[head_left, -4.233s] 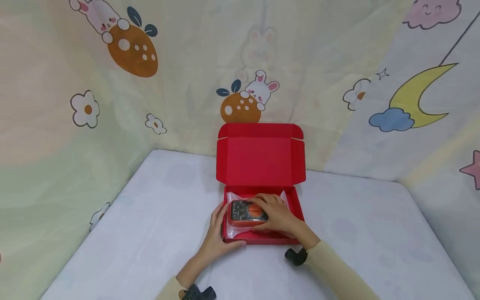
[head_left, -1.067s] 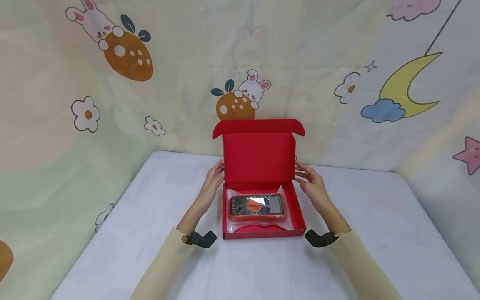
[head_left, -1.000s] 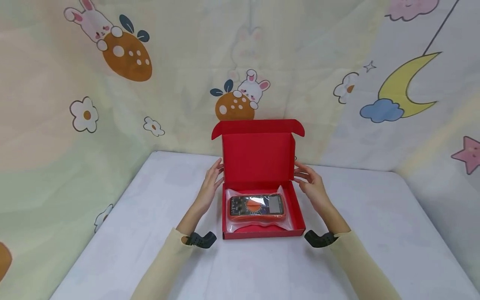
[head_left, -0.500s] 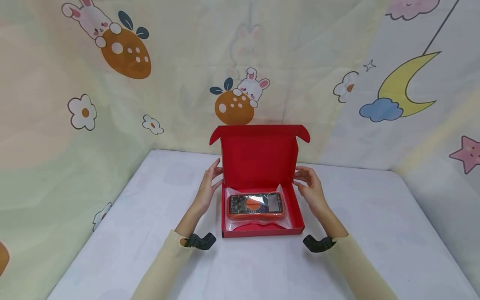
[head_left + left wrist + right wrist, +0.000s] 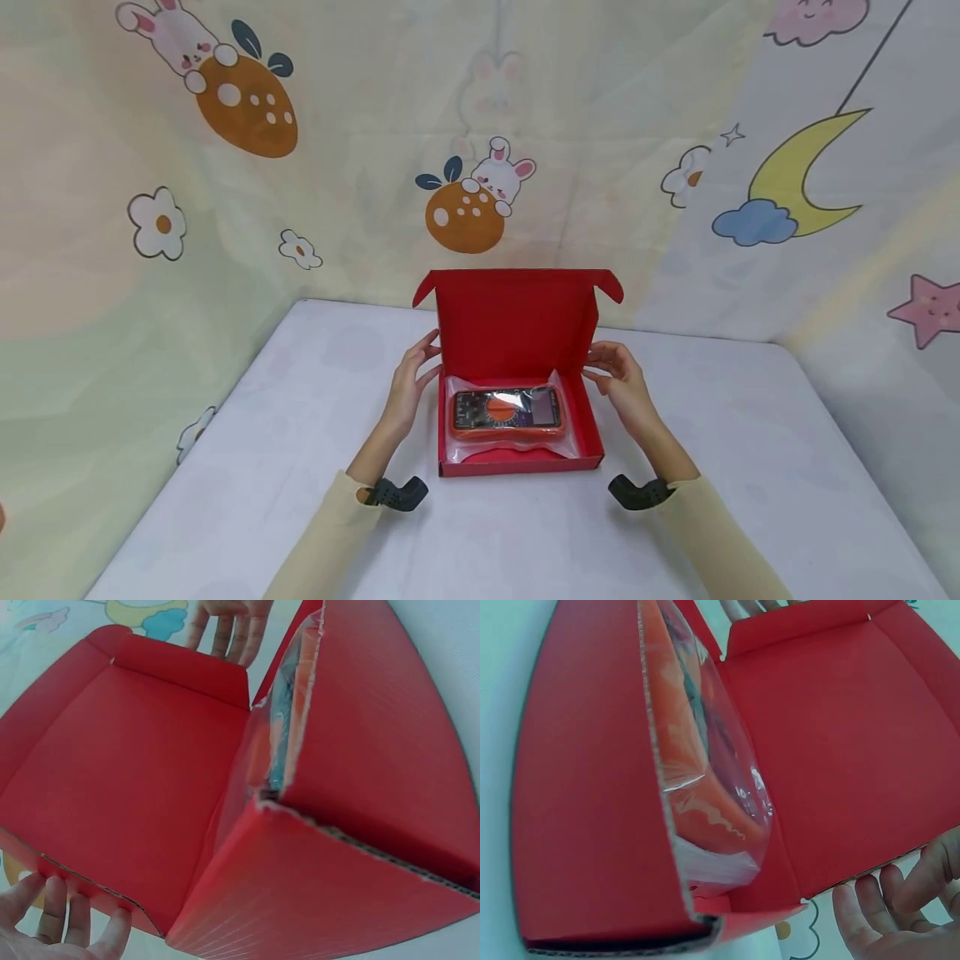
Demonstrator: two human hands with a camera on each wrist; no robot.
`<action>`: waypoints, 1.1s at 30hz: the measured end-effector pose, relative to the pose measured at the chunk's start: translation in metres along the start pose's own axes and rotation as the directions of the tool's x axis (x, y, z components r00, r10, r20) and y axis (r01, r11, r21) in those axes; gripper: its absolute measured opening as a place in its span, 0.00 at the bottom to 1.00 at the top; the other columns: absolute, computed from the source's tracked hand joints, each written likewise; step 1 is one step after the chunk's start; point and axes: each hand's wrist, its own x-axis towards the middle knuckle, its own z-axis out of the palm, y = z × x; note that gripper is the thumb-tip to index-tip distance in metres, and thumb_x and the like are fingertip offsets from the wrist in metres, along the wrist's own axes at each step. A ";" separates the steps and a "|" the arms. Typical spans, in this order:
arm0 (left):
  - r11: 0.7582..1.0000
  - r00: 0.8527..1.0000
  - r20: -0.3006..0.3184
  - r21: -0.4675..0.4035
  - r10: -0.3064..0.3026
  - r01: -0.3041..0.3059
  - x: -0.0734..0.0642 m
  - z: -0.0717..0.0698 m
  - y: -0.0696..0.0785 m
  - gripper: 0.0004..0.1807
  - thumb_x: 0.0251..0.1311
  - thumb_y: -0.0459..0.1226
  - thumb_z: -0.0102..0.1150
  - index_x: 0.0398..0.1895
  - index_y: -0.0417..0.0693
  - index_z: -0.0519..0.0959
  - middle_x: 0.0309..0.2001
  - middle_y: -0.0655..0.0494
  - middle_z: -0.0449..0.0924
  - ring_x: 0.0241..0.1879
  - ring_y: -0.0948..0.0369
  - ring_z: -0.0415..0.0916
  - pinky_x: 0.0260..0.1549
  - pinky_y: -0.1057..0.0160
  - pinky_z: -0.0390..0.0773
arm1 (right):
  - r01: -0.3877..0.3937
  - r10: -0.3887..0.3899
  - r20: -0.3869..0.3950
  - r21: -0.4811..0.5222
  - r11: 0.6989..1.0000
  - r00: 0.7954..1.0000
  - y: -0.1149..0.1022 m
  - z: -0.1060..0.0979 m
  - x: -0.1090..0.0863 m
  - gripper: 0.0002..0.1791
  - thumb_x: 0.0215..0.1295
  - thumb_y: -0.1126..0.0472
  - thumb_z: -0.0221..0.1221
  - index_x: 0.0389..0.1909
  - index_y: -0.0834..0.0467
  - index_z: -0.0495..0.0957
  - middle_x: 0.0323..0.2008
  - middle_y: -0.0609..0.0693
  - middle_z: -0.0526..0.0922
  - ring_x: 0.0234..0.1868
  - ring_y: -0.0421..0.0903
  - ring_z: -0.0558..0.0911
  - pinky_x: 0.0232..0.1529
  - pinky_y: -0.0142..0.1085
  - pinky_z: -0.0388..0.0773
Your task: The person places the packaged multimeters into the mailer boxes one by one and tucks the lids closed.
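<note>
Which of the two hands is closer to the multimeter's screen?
The right hand, on the screen side of the box; the left hand is opposite, past the orange dial.

Right hand (image 5: 900, 915) down low, fingertips (image 5: 844, 896) at the near edge of the red lid (image 5: 847, 742); orange device (image 5: 701, 802) lies in clear plastic (image 5: 751, 795) inside the box (image 5: 585, 780), and there's the left hand (image 5: 756, 607) past the far flap (image 5: 802, 621).

The person's 2 arms (image 5: 327, 533) are reaching forward and slanting inward, their wrists (image 5: 373, 458) staying apart. The left hand (image 5: 402, 387) is facing the right hand (image 5: 624, 383), the right fingers (image 5: 870, 900) bending gently.
</note>
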 end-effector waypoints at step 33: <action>0.994 0.985 -0.173 -0.105 -0.001 -0.018 -0.011 -0.007 -0.015 0.21 0.75 0.42 0.38 0.57 0.34 0.70 0.43 0.53 0.78 0.45 0.63 0.78 0.54 0.57 0.78 | 0.009 -0.001 0.084 -0.096 0.995 0.996 0.017 -0.018 -0.009 0.19 0.73 0.68 0.48 0.63 0.66 0.63 0.58 0.57 0.72 0.48 0.32 0.78 0.57 0.43 0.77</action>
